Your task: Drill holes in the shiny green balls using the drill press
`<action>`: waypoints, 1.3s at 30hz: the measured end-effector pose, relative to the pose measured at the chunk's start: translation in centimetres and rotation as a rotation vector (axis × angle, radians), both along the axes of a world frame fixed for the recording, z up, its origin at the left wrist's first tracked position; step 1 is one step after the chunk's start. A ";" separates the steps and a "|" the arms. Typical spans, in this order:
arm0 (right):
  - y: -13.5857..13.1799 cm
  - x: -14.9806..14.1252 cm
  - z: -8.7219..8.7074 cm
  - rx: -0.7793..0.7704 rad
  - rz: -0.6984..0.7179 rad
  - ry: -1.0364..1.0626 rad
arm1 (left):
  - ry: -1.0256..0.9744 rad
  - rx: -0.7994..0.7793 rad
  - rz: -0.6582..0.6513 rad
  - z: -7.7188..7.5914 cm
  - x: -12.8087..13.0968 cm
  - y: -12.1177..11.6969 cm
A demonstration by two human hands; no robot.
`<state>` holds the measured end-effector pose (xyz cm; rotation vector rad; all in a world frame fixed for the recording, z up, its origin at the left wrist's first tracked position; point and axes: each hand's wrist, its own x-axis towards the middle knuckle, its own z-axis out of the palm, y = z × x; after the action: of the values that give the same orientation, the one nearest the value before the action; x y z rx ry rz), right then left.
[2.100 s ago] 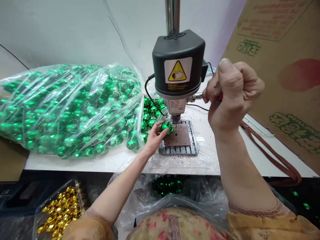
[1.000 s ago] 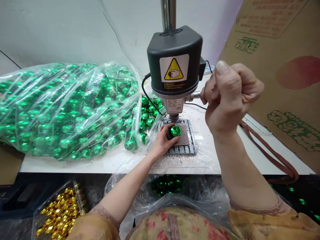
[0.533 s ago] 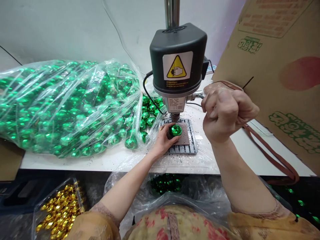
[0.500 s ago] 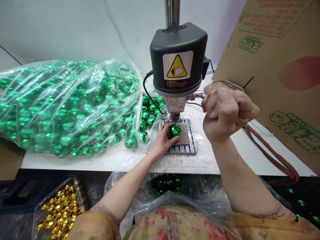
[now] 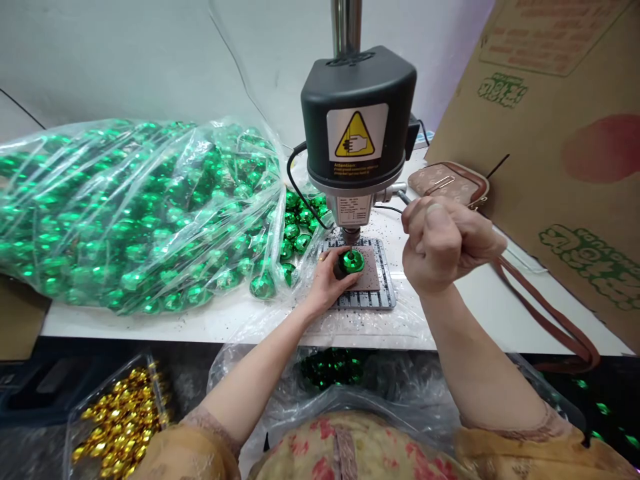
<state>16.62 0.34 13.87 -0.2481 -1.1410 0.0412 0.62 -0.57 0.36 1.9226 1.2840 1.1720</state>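
Note:
Under the chuck of a small black drill press [image 5: 357,120], my left hand [image 5: 327,277] grips a shiny green faceted ball [image 5: 353,261] between thumb and fingers. The ball rests over a brownish pad [image 5: 369,277] on the slotted metal base plate [image 5: 386,299], with the drill's tip at its top. My right hand [image 5: 443,240] is closed in a fist around the end of the press's feed lever [image 5: 401,192], to the right of the machine. Most of the lever's grip is hidden by my fingers.
A clear plastic bag [image 5: 150,220] full of green balls fills the table's left. Loose green balls [image 5: 300,233] lie beside the press. A brown purse [image 5: 450,183] and a large cardboard box [image 5: 565,167] stand at right. Golden balls [image 5: 123,420] sit in a container below left.
My right hand has shifted slightly down and left with the lever, uncovering more of the purse. My left hand stays around the green ball.

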 end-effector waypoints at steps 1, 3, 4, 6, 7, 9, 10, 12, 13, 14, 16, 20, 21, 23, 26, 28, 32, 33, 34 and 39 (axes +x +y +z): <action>0.1 0.1 -0.1 0.008 0.006 -0.009 | -0.004 0.000 0.001 0.0 0.0 0.0; 0.1 0.2 -0.3 0.020 0.013 -0.024 | -0.011 0.003 -0.004 0.0 0.0 0.0; 0.2 0.2 -0.4 0.028 0.016 -0.033 | -0.014 0.004 -0.007 0.0 0.0 0.0; 0.2 0.3 -0.6 0.045 0.019 -0.045 | -0.020 0.003 -0.012 0.0 0.0 0.0; 0.2 0.3 -0.7 0.051 0.019 -0.051 | -0.024 -0.001 -0.012 0.0 0.0 0.0; 0.1 0.4 -1.2 0.059 0.016 -0.065 | -0.031 -0.012 -0.009 0.0 0.0 0.0; 0.0 0.4 -1.4 0.059 0.012 -0.073 | -0.033 -0.015 -0.007 0.0 0.0 0.0; -0.2 0.3 -1.6 0.052 0.004 -0.084 | -0.033 -0.015 -0.005 0.0 0.0 0.0; -0.3 0.3 -1.5 0.042 0.002 -0.085 | -0.032 -0.013 -0.003 0.0 0.0 0.0; -0.3 0.2 -1.2 0.024 0.001 -0.076 | -0.030 -0.011 -0.005 0.0 0.0 0.0; -0.4 0.1 0.0 -0.039 0.016 -0.030 | -0.029 -0.014 -0.003 0.0 0.1 0.0; -0.3 -0.1 3.4 -0.180 0.108 0.066 | -0.018 0.022 0.057 0.0 0.4 -0.7; -0.3 -0.1 4.1 -0.196 0.118 0.069 | 0.006 0.057 0.090 0.1 0.4 -1.1; -0.2 -0.1 5.0 -0.222 0.135 0.076 | 0.094 0.150 0.148 0.6 0.2 -2.5; -0.1 -0.1 5.4 -0.258 0.118 0.079 | 0.246 0.297 0.141 1.5 -0.7 -6.0; 0.0 0.0 5.4 -0.281 0.109 0.065 | 0.316 0.370 0.028 1.9 -1.5 -8.9; 0.2 0.2 5.4 -0.273 0.167 0.065 | 0.618 0.517 -0.302 1.0 -3.0 -14.4; 0.2 0.2 5.5 -0.265 0.172 0.063 | 0.712 0.544 -0.355 0.5 -3.3 -15.3; 0.1 0.2 5.5 -0.261 0.171 0.058 | 0.769 0.562 -0.395 0.0 -3.6 -15.8; -0.1 0.1 5.5 -0.251 0.148 0.059 | 0.530 0.563 -0.284 0.3 -5.9 -11.7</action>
<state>16.68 0.22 19.34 -0.3823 -1.0938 0.3216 -5.29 -12.27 0.62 2.8647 0.9138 0.9732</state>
